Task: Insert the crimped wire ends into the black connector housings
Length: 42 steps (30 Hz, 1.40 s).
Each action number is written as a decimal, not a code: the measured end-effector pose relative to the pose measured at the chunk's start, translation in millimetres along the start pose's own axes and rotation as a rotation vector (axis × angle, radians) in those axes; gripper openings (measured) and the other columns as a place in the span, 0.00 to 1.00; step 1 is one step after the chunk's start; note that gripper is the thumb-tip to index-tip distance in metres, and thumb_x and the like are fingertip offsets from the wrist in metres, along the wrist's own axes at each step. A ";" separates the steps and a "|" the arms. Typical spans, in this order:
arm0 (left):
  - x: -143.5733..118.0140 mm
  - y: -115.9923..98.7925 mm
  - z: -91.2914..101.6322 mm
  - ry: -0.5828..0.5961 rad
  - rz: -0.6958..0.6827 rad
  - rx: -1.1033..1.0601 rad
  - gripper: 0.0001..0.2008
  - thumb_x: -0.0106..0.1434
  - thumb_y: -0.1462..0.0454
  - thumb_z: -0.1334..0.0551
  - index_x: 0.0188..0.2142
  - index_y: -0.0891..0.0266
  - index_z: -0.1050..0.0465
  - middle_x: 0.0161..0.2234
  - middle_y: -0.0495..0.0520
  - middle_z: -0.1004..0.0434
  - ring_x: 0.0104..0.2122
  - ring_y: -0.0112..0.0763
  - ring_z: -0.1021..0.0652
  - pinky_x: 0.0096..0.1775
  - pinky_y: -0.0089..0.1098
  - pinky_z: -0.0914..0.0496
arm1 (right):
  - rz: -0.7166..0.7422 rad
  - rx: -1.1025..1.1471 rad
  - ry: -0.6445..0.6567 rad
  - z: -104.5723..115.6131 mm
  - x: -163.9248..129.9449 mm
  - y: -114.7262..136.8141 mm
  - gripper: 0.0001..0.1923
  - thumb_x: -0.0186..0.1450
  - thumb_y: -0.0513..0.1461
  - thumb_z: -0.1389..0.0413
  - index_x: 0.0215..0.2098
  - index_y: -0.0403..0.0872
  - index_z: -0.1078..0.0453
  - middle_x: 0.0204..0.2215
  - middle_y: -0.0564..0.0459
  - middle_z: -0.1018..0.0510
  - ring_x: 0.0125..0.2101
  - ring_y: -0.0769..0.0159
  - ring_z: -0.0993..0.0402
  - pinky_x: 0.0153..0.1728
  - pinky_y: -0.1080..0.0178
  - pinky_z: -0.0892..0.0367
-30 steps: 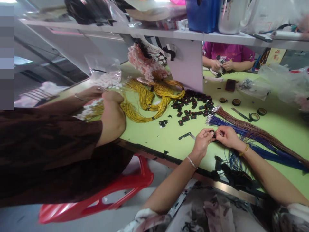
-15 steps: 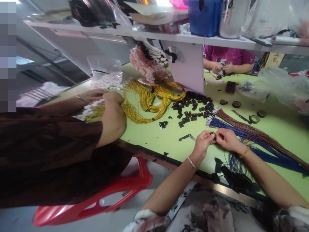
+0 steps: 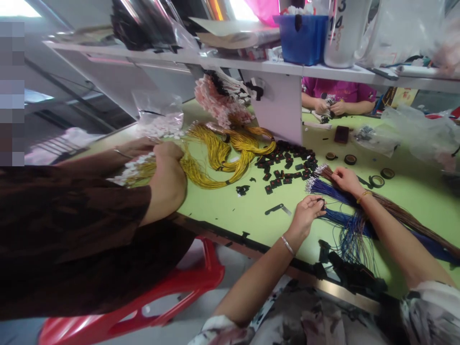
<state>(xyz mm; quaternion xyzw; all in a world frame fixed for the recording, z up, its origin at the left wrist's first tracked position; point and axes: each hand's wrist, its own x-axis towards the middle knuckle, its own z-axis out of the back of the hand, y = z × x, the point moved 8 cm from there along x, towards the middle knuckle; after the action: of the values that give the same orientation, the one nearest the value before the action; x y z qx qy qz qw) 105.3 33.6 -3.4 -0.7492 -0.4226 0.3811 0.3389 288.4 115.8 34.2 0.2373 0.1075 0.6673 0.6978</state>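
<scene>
Blue wires [image 3: 328, 189] lie fanned on the desk with their metal-tipped ends all pointing one way, towards the person, so a single one can be picked off the front of the bundle. The right hand [image 3: 345, 179] reaches out to those tips, fingers pinched at the place where the blue bundle meets the brown wires [image 3: 391, 208] beside it; whether it has already closed on a wire is too small to tell. The left hand [image 3: 308, 214] stays nearer the body, fingertips clenched on a small black connector [image 3: 322, 205] from which thin blue leads [image 3: 350, 230] trail back over the desk edge, held up off the surface so that its open side faces the other hand.

Just beyond the hands a scatter of black housings [image 3: 287, 165] sits within easy reach, and a flat black tool [image 3: 275, 209] lies near the left hand. Rolls of tape [image 3: 376, 181] rest further right.

The desk [image 3: 230, 206] is pale green. To the left a co-worker in a dark sleeve [image 3: 72, 230] leans on it, gripping yellow wire bundles [image 3: 223, 153]; a red plastic stool [image 3: 143, 297] stands below. Across, another person's hands [image 3: 328, 106] work under a white shelf [image 3: 251, 64] that carries a blue tub [image 3: 304, 38] and a white jug [image 3: 347, 31].
</scene>
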 end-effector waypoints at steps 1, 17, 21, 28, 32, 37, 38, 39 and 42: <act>0.9 1.0 0.3 -0.001 0.000 -0.007 0.17 0.48 0.59 0.29 0.36 0.65 0.27 0.33 0.55 0.25 0.32 0.29 0.25 0.35 0.31 0.28 | 0.018 0.036 -0.011 2.8 -0.5 1.4 0.09 0.61 0.42 0.48 0.26 0.45 0.33 0.22 0.54 0.28 0.23 0.69 0.38 0.25 0.66 0.49; 1.1 6.4 4.4 0.041 -0.021 -0.126 0.16 0.50 0.61 0.30 0.36 0.64 0.28 0.35 0.54 0.27 0.34 0.28 0.26 0.38 0.32 0.30 | 0.114 0.536 0.099 10.7 -62.0 69.1 0.07 0.57 0.40 0.46 0.26 0.44 0.32 0.18 0.60 0.37 0.19 0.75 0.47 0.22 0.70 0.47; 3.2 7.9 3.9 0.052 -0.020 -0.156 0.14 0.52 0.62 0.32 0.37 0.64 0.28 0.35 0.54 0.26 0.35 0.28 0.26 0.39 0.31 0.31 | 0.137 0.485 0.075 10.9 -86.4 67.1 0.06 0.57 0.38 0.47 0.23 0.45 0.35 0.16 0.61 0.41 0.19 0.75 0.48 0.22 0.70 0.49; 3.3 8.5 3.9 0.051 -0.013 -0.133 0.13 0.53 0.63 0.32 0.38 0.64 0.27 0.35 0.54 0.25 0.35 0.29 0.25 0.38 0.31 0.31 | 0.158 0.353 0.034 10.3 -95.8 66.5 0.05 0.56 0.37 0.47 0.23 0.46 0.36 0.16 0.61 0.40 0.18 0.74 0.47 0.21 0.69 0.50; 3.0 9.0 5.1 0.046 -0.009 -0.132 0.14 0.52 0.63 0.32 0.38 0.65 0.27 0.35 0.55 0.25 0.34 0.29 0.25 0.38 0.31 0.31 | 0.192 0.262 0.031 11.3 -96.5 70.2 0.05 0.57 0.37 0.47 0.23 0.46 0.36 0.17 0.59 0.36 0.18 0.73 0.45 0.22 0.68 0.51; 3.4 9.8 6.1 0.033 -0.001 -0.133 0.14 0.52 0.63 0.32 0.37 0.65 0.27 0.34 0.55 0.25 0.34 0.28 0.25 0.38 0.31 0.31 | 0.272 0.147 -0.003 16.7 -98.9 78.9 0.05 0.58 0.37 0.48 0.24 0.46 0.35 0.20 0.56 0.31 0.20 0.72 0.42 0.23 0.67 0.50; 3.5 9.9 6.3 0.030 0.000 -0.133 0.14 0.52 0.63 0.32 0.37 0.65 0.27 0.34 0.55 0.25 0.34 0.28 0.25 0.38 0.31 0.31 | 0.284 0.131 -0.006 17.4 -99.2 80.2 0.05 0.58 0.37 0.48 0.25 0.46 0.35 0.20 0.56 0.30 0.20 0.72 0.42 0.24 0.67 0.49; 3.6 10.0 6.5 0.028 0.002 -0.132 0.14 0.52 0.63 0.31 0.37 0.65 0.27 0.34 0.55 0.25 0.33 0.28 0.25 0.38 0.31 0.31 | 0.293 0.121 -0.007 17.9 -99.3 81.0 0.05 0.58 0.37 0.48 0.25 0.46 0.35 0.21 0.55 0.30 0.20 0.72 0.41 0.24 0.67 0.49; 3.7 10.6 6.6 0.030 0.005 -0.134 0.14 0.52 0.63 0.31 0.38 0.65 0.27 0.34 0.55 0.25 0.33 0.29 0.25 0.38 0.31 0.31 | 0.293 0.110 0.000 17.8 -99.2 81.4 0.05 0.58 0.37 0.48 0.24 0.46 0.35 0.21 0.55 0.29 0.20 0.72 0.42 0.23 0.67 0.50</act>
<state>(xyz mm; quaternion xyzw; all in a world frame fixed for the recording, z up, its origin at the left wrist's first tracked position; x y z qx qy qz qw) 105.0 33.7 -16.4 -0.7768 -0.4403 0.3417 0.2933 216.5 14.8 71.7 0.2881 0.1079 0.7552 0.5788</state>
